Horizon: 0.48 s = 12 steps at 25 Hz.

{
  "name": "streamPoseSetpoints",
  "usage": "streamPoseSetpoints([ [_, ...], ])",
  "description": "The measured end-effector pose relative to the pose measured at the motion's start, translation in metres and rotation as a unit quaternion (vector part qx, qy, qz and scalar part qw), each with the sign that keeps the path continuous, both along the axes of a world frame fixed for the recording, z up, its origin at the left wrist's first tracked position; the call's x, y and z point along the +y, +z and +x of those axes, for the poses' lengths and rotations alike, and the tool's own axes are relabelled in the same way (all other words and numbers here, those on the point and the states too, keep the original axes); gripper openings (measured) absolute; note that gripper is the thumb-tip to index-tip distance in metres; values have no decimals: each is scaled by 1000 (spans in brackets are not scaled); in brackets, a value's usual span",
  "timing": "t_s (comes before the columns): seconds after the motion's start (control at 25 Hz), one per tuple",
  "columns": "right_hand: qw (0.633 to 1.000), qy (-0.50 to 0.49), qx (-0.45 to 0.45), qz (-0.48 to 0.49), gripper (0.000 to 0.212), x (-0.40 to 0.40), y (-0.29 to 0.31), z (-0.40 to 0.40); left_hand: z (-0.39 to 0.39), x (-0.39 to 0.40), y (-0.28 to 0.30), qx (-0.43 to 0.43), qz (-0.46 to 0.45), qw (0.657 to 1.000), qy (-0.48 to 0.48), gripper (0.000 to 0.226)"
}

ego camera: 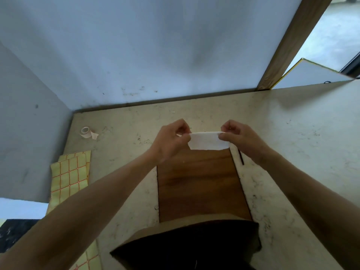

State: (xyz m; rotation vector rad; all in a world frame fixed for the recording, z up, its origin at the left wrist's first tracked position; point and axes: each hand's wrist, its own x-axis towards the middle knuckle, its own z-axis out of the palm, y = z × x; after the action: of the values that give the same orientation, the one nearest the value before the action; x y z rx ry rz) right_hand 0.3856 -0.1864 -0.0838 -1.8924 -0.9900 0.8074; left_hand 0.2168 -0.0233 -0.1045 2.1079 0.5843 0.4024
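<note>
Left hand [171, 142] and right hand [238, 137] each pinch an end of the white strip [208, 143], over the wood board [198, 184] far edge. I judge uneven pull could tear or skew it

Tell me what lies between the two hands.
A white strip, pinched at each end by the left hand and right hand; head view.

The ends of the white paper [208, 142] hide under the fingers of the left hand [171, 142] and right hand [238, 139]. The left arm [87, 207] covers part of the yellow sticker sheets [69, 176].
</note>
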Motion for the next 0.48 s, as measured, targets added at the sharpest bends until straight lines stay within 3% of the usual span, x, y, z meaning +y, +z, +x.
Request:
streamPoseSetpoints([
  [0.24,972,-18,191,137,16,-33,89,-58,-41,-33,104,-111,-194,974,43,13],
  [0.36,963,-33,228,139,38,-45,112,-91,-61,-55,139,-126,-200,968,79,16],
  [0.48,963,-68,201,165,31,-56,130,-118,-86,-78,158,-133,-198,965,108,8],
])
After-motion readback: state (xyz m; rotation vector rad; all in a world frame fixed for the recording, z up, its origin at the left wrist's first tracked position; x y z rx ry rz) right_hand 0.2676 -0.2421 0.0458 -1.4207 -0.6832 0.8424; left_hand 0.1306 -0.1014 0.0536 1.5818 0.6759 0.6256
